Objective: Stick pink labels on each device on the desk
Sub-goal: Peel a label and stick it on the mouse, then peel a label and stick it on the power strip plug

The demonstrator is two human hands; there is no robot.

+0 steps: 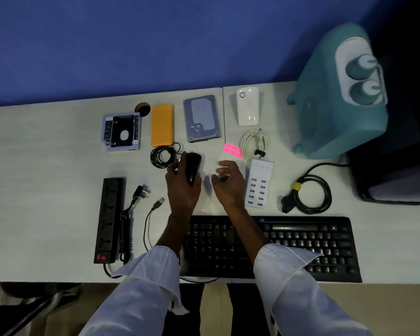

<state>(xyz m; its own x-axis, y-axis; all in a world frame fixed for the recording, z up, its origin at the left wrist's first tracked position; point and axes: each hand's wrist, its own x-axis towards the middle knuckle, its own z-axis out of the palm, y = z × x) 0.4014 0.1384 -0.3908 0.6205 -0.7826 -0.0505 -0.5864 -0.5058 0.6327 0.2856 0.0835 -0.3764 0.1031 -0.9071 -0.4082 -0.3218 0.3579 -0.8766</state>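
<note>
Pink labels (233,150) are lying on the desk (46,166) just beyond the right hand (228,183), whose fingers are spreading, holding nothing. This hand is nearer to them. The left hand (182,187) is gripping the black mouse (192,168), long axis pointing away from the person, left of the labels. I cannot read any writing.

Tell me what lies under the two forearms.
The black keyboard lies under both forearms; the sleeves cover part of its left half. A thin cable runs beside the left hand's forearm; its end is hidden.
</note>
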